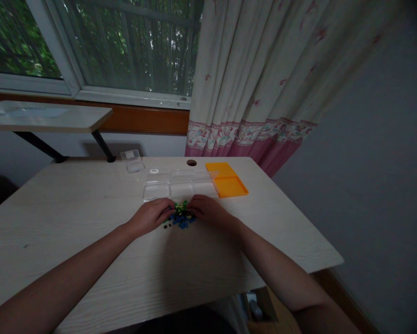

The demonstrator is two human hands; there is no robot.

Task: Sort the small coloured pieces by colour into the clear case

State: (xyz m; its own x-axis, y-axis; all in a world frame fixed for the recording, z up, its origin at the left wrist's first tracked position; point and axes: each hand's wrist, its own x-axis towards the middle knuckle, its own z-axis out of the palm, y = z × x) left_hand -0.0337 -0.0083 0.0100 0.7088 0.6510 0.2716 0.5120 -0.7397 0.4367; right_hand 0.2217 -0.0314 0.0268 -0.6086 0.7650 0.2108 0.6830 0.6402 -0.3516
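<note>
A small heap of tiny blue, green, yellow and black pieces (183, 220) lies on the table, too small to tell their exact kind. At its left edge is my left hand (153, 214), fingers bent and pressed together, the tips at the pieces. My right hand (210, 211) comes in from the other side, its fingers curled down onto the heap's right edge. What either hand pinches is hidden. Just beyond both hands stands a clear plastic compartment tray (181, 189); its compartments look see-through. A few dark loose bits lie beside the heap, below my left fingers.
An orange open case (225, 180) lies right of the tray, partly against its corner. A small clear box with raised lid (133, 162) stands at the back left. Behind are a raised shelf (48, 116), a cable hole (192, 163) and a curtain (246, 93).
</note>
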